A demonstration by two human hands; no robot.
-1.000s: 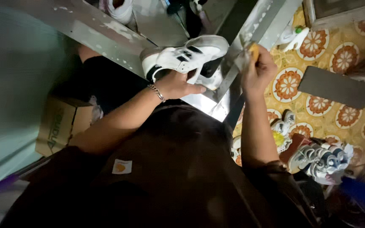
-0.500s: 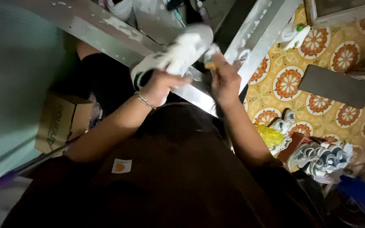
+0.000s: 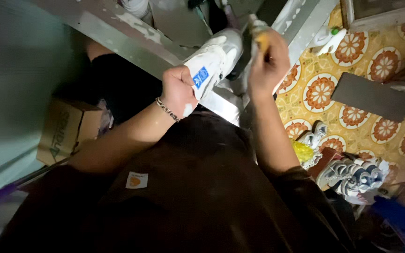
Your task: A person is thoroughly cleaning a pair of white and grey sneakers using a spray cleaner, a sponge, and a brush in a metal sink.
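The white sneaker (image 3: 214, 63) has swung round since a moment ago, its tongue now facing up, and the right hand (image 3: 268, 63) has risen beside its toe. The left hand (image 3: 179, 91) is clamped on the sneaker's heel; the right pinches a small yellow-tipped tool (image 3: 260, 40) just right of the sneaker. Poor light here: a slip could smear the sneaker's upper.
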